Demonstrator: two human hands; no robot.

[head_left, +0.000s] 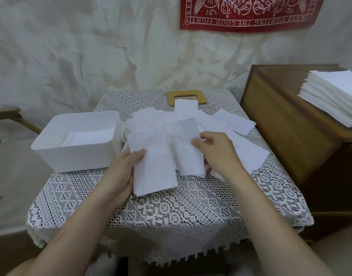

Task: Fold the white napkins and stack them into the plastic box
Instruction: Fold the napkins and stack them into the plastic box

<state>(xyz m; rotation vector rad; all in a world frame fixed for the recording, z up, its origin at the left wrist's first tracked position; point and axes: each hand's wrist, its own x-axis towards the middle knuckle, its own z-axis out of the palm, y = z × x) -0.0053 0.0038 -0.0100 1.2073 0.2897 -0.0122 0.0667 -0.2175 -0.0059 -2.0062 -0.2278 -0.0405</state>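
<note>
A white plastic box (57,152) stands at the table's left, with folded white napkins (91,137) lying flat inside. Several folded napkins (236,121) lie scattered over the lace-covered table's middle and right. My left hand (121,172) holds a long folded napkin (155,168) from its left side, thumb on top. Just to its right, my right hand (216,150) pinches the edge of another folded napkin (186,152) between thumb and fingers. Parts of the pile are hidden under my hands.
A wooden lid with a slot (186,96) lies at the table's far edge. A wooden cabinet (286,124) stands to the right, carrying a tall stack of unfolded napkins (334,92). The lace tablecloth (171,212) lies bare in front. A red banner (248,12) hangs on the wall.
</note>
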